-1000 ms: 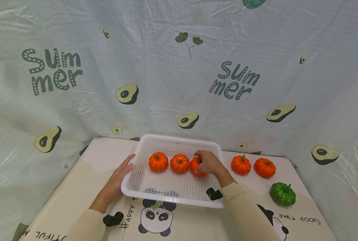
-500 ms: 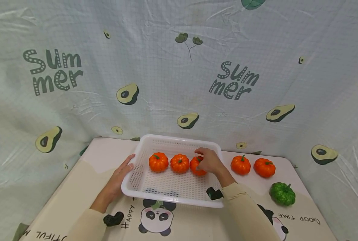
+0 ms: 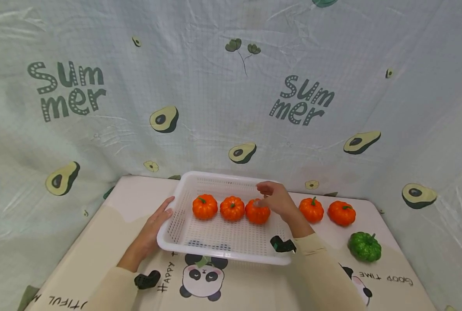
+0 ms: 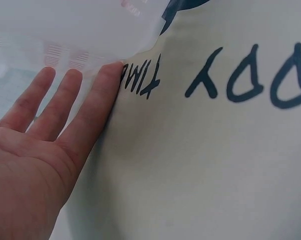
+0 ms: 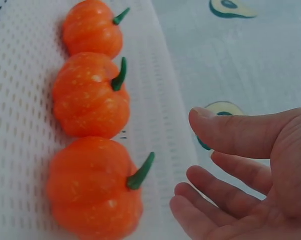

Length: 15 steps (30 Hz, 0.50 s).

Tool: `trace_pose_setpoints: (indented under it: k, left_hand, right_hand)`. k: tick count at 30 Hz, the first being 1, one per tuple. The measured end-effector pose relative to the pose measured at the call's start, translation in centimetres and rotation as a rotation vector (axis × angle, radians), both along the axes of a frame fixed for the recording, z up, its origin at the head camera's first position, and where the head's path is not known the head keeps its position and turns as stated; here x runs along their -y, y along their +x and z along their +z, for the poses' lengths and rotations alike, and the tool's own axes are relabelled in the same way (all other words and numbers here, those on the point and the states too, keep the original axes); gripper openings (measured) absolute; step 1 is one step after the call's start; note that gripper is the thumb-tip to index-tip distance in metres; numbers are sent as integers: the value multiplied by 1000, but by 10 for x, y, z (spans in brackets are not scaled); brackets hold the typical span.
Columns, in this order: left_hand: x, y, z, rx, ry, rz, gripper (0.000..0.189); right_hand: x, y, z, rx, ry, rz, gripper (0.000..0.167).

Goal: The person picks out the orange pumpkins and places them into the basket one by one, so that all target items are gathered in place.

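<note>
— pale cloth [image 3: 203,86] printed with avocados is hung behind, and a cream table [image 3: 110,242] is set below it. how are the hands placed?

— left of centre, the left hand [image 3: 151,233] is seen with fingers straight and parted, their tips rested against the outer left side of a white basket [image 3: 223,255]. right of centre, the right hand [image 3: 279,201] is held at the basket's far right corner, thumb and fingers apart, with nothing pinched.

— is any pumpkin touched by it?

— apparently not. a gap is shown in the right wrist view between its fingers and the nearest pumpkin [image 3: 258,214], which is found to the hand's lower left in the head view.

— and the others in the basket?

— a middle pumpkin [image 3: 232,209] and a left-end pumpkin [image 3: 205,207] are lined up with it, left to right, along the basket's long axis.

— what is found farther out?

— at right, two orange pumpkins [image 3: 311,210] [image 3: 341,213] are seen on the table, with a green pumpkin [image 3: 364,247] below them. all three are judged nearer the right hand; from the left one they are divided by the basket's whole length.
</note>
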State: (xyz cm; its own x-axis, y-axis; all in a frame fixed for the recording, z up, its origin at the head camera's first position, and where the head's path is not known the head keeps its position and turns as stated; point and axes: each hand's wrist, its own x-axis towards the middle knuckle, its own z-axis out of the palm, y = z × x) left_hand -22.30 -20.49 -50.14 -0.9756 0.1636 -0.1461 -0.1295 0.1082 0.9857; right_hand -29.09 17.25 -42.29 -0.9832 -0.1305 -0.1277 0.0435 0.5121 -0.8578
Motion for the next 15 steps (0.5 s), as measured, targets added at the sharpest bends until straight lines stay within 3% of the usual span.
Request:
trace_pose_setpoints:
  k: [15]
  left_hand:
    - [-2, -1, 1, 5, -38, 10, 58]
  right_hand:
    - [-43, 6, 21, -53, -132, -87, 59]
